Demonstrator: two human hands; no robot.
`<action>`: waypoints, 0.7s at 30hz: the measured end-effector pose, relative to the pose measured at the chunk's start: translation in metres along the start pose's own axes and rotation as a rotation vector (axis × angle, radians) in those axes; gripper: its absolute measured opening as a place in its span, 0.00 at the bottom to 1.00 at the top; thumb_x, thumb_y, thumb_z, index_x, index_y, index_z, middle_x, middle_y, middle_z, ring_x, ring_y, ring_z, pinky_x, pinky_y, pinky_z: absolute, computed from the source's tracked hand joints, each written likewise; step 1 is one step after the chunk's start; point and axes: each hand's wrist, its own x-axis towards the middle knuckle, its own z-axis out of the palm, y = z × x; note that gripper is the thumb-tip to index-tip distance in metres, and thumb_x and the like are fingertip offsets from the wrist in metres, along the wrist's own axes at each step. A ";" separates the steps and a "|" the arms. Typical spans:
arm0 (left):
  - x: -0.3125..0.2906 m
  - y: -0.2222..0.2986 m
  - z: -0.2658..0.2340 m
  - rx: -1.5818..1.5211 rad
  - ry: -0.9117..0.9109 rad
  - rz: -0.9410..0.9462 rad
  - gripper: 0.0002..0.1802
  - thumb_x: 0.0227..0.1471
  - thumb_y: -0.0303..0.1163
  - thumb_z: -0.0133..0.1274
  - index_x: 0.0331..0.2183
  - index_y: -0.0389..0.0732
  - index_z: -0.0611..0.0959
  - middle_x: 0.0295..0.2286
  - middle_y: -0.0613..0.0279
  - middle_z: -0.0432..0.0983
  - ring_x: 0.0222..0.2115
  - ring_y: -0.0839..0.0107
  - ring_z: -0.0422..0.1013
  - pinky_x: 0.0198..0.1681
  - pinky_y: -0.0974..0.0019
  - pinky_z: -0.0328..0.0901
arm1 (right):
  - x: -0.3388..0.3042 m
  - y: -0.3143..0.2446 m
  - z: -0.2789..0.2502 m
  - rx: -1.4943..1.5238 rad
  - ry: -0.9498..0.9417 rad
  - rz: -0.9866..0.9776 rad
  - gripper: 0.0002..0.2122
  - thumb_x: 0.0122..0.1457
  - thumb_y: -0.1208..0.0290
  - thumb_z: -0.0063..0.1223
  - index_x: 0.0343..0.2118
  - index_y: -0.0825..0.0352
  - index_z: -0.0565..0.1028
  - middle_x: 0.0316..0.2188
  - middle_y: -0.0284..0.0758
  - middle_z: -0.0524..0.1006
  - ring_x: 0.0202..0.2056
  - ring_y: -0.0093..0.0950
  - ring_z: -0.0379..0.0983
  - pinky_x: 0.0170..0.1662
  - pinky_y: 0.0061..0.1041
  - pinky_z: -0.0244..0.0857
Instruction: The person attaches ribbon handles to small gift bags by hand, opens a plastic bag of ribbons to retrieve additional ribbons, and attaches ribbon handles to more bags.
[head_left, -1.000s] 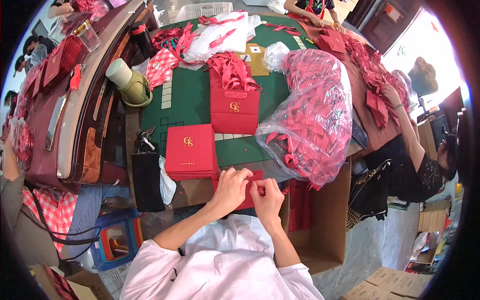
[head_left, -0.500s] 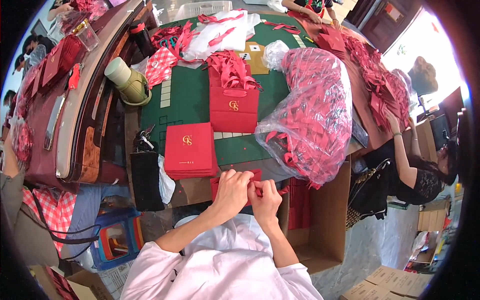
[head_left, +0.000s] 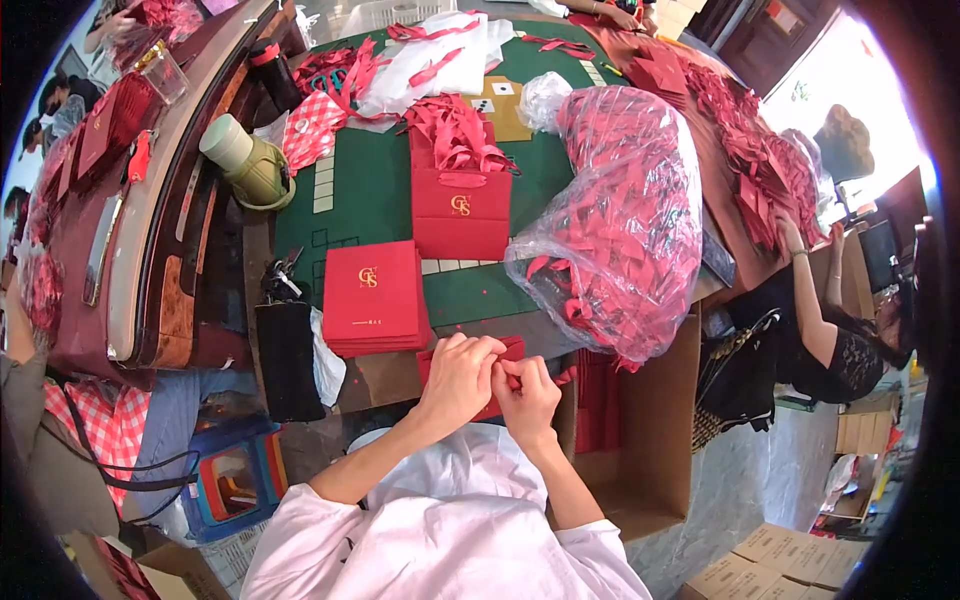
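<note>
At the table's near edge, a red paper bag (head_left: 512, 349) lies partly hidden beneath my two hands. My left hand (head_left: 455, 378) is closed over the bag, thumb and fingers pinched together. Beside it my right hand (head_left: 528, 396) is closed too, pinching a red ribbon (head_left: 513, 382) whose grip is mostly covered by fingers. Just beyond, to the left, sits a stack of flat red paper bags (head_left: 372, 292). Farther off, another red bag (head_left: 462, 222) has loose red ribbons (head_left: 455, 135) heaped on its upper part.
A large clear plastic sack of red ribbons (head_left: 630, 210) bulges at the right, above an open cardboard box (head_left: 640, 440). Leftward stand a green-lidded flask (head_left: 245, 165) and a black case (head_left: 288, 362). Another person's arm (head_left: 808, 300) reaches over red bags at the far right.
The view has shifted slightly, so the table items sit a little higher and to the left. My hands stay close together at the bag, with small finger movements.
</note>
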 end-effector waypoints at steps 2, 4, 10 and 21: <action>0.001 0.001 -0.004 0.020 -0.021 0.006 0.06 0.53 0.25 0.52 0.34 0.42 0.81 0.30 0.63 0.80 0.32 0.60 0.72 0.37 0.57 0.62 | 0.002 -0.001 -0.002 -0.012 -0.019 -0.015 0.08 0.50 0.83 0.64 0.29 0.68 0.74 0.24 0.36 0.73 0.20 0.25 0.70 0.22 0.23 0.65; 0.003 0.005 -0.007 -0.012 -0.039 -0.008 0.06 0.53 0.25 0.51 0.34 0.42 0.81 0.30 0.63 0.80 0.31 0.60 0.72 0.38 0.57 0.63 | 0.006 0.005 -0.006 -0.022 -0.055 -0.048 0.09 0.49 0.81 0.65 0.30 0.67 0.75 0.26 0.36 0.74 0.22 0.29 0.73 0.22 0.25 0.67; 0.001 -0.002 -0.004 -0.050 -0.085 -0.031 0.06 0.53 0.27 0.53 0.35 0.42 0.81 0.31 0.64 0.80 0.32 0.61 0.71 0.39 0.58 0.63 | 0.005 0.007 -0.014 0.008 -0.156 0.019 0.11 0.50 0.78 0.66 0.35 0.67 0.76 0.31 0.38 0.75 0.28 0.33 0.75 0.30 0.28 0.70; 0.000 -0.003 0.005 0.007 -0.145 0.095 0.10 0.45 0.30 0.62 0.31 0.42 0.79 0.28 0.63 0.78 0.31 0.63 0.70 0.40 0.59 0.61 | 0.040 0.018 -0.046 0.064 -0.393 0.024 0.05 0.54 0.77 0.58 0.34 0.67 0.80 0.36 0.39 0.74 0.41 0.37 0.71 0.45 0.32 0.65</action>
